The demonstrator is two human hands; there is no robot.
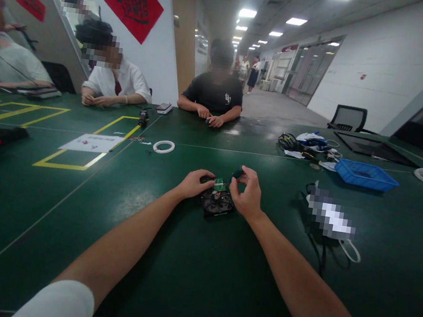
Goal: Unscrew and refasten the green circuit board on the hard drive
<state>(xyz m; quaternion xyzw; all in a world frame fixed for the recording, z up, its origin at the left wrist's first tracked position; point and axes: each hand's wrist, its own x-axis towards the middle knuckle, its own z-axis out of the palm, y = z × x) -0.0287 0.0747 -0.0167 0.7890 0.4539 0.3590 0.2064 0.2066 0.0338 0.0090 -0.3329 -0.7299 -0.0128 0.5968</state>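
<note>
In the head view, a small green circuit board (221,184) is at the middle of the table, just above a black, shiny, box-like piece (216,204) whose kind I cannot make out. My left hand (195,183) is closed at the board's left edge, its thumb on the board and the other fingers bent behind. Between the thumb and fingers of my right hand (248,193) is a small dark rounded piece (237,173), held just right of the board. Whether the board is fixed to the black piece cannot be seen.
A white ring (164,146) and a paper sheet (91,142) lie left. To the right are a blurred pouch-like item with a cord (330,214), a blue tray (366,176) and a heap of cables (311,141). A person in black (214,92) sits opposite; others sit at left.
</note>
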